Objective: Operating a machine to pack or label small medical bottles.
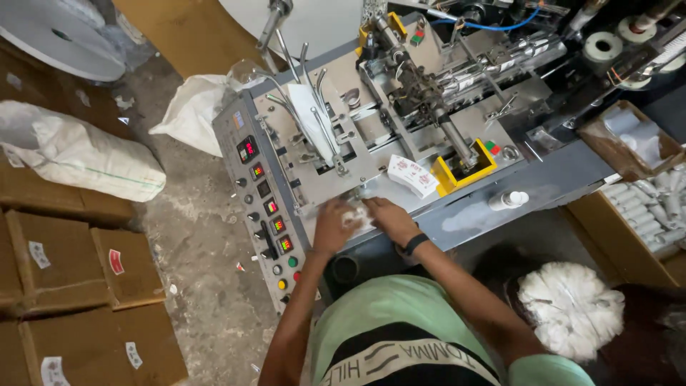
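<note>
Your left hand [332, 225] and right hand [389, 220] meet at the front edge of the grey machine deck [543, 187], both curled around a small white stack of paper pieces [355, 216] that sits between them just below the metal guide rails [314, 114]. Your fingers look closed in on the stack from either side, probably to square it up, though the view is too blurred to say how firmly you grip it. You stand close against the control panel [268, 207], so its knobs and lit displays stay beside your left arm. A fanned pile of printed cards [412, 174] lies just right of your hands, next to the yellow bracket [468, 171], near enough to reach without stretching.
</note>
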